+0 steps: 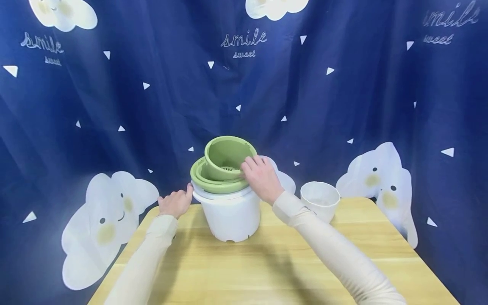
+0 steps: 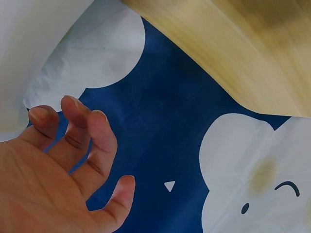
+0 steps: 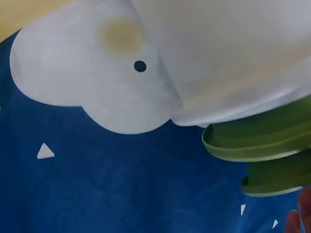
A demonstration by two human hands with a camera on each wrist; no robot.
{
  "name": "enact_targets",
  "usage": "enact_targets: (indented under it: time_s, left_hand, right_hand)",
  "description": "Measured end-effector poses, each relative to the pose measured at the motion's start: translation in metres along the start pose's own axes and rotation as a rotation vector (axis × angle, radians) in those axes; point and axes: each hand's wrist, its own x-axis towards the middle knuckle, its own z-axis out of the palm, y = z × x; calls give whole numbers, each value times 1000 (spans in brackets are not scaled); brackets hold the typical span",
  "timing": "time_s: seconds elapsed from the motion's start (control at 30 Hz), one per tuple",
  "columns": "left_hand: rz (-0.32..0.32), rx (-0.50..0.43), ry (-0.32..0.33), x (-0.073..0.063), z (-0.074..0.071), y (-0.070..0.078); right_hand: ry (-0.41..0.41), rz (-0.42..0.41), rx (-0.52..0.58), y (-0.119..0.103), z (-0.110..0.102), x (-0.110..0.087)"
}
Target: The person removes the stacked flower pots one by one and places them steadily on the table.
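Observation:
In the head view my right hand (image 1: 262,178) grips the near right rim of a green plant pot (image 1: 228,146), its fingers over the edge. This pot tilts toward me, slots showing in its bottom. It sits partly inside a wider green pot (image 1: 213,185), which is nested in a large white pot (image 1: 230,220) on the table. My left hand (image 1: 176,203) is left of the white pot, thumb right at its rim; the left wrist view shows its fingers (image 2: 102,136) loosely bent around nothing. In the right wrist view only fingertips (image 3: 305,208) show, beside the green rims.
A smaller white pot (image 1: 320,199) stands to the right on the wooden table (image 1: 228,275), behind my right forearm. A dark blue curtain (image 1: 171,63) with clouds and triangles hangs right behind the table's far edge.

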Motion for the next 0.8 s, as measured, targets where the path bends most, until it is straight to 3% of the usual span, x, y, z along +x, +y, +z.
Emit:
enact_targets:
  time_s: [0.4,0.8]
  left_hand:
    - [-6,10,-16,3,-1,-1]
    - [-5,11,-23,-2,-3,2]
  right_hand:
    - [-130,-35,56,3,-2,5]
    - [-259,-89,39,0,-9,13]
